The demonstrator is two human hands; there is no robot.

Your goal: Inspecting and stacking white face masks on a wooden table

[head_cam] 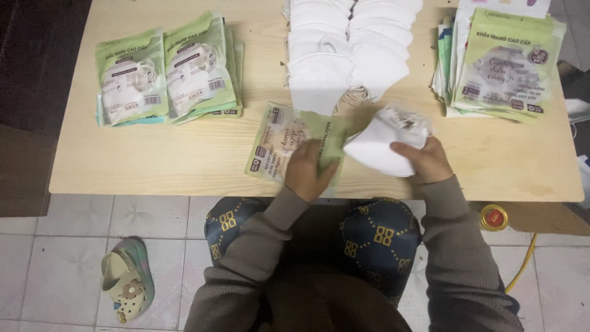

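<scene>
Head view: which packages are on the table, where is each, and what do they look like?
Flat pouch: table front centre, under the left hand; green and beige.
Filled pouches: far left, overlapping stack; green edges, clear windows showing white.
Empty pouches: far right, fanned pile; green and beige fronts.

Soft, even overhead light fell on the pale wooden table [153,160], casting only faint shadows. The white masks [344,55] were washed out, and the whole view looked slightly soft and grainy.
</scene>
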